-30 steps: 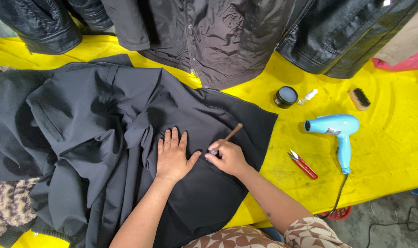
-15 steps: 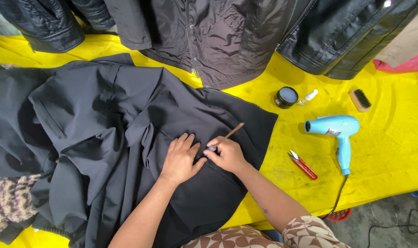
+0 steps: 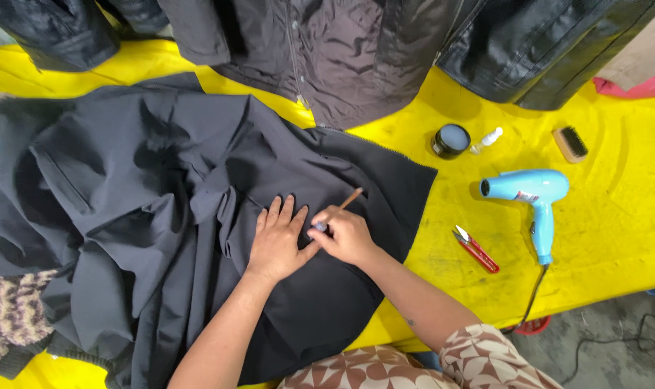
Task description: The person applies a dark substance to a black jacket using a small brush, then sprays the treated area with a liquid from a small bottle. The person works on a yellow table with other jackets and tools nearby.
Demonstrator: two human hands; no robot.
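Where hands (image 3: pixel 313 241) press: hairdryer (image 3: pixel 532 194), snips (image 3: pixel 476 250) aside

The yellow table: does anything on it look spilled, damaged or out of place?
Nothing looks spilled or broken. The dark garment lies rumpled in folds, and the left hand presses it flat beside the right hand, which holds a thin wooden-handled tool. The blue hair dryer, red snips, round tin and brush lie loosely apart on the yellow cover.
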